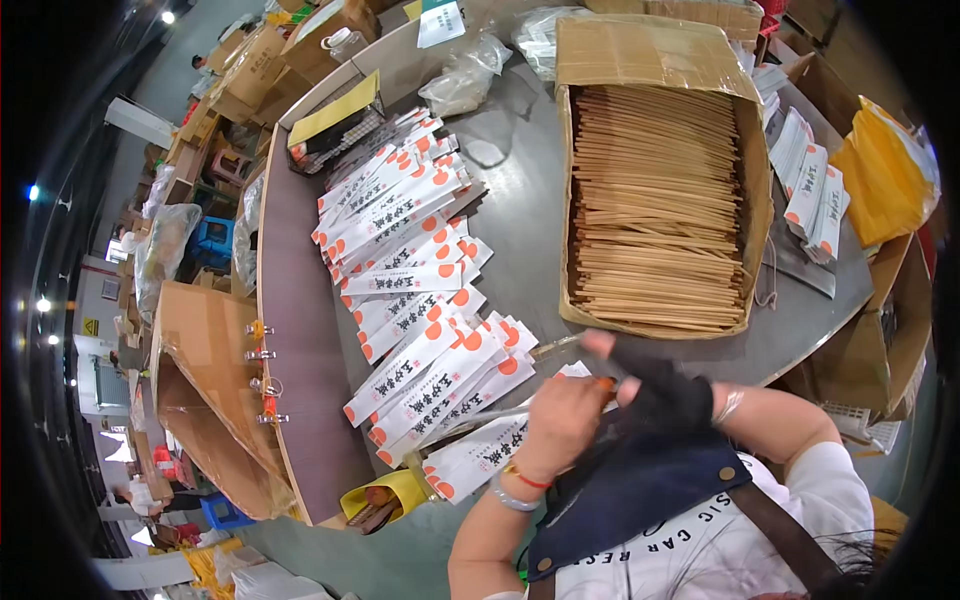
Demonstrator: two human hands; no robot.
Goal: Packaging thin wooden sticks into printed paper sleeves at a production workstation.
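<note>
My left hand point(567, 420), with a red cord and a silver bangle at its wrist, is closed at the table's near edge. A white paper sleeve point(482, 452) with orange dots and dark lettering runs under it, and its other end shows just past the fingers. My right hand point(662, 388) wears a black glove with bare fingertips and is close beside the left one. Motion smears it, so its grip is unclear. Many similar paper sleeves point(440, 385) lie in an overlapping row to the left. Thin wooden sticks point(655, 200) fill an open cardboard box point(645, 50) ahead.
A raised board point(310, 400) with metal clips borders the grey table point(515, 190) at left. A yellow pouch point(400, 497) hangs at its near corner. More sleeves point(815, 200) lie right of the box, near a yellow bag point(885, 170). Clear plastic bags point(468, 75) lie at the back.
</note>
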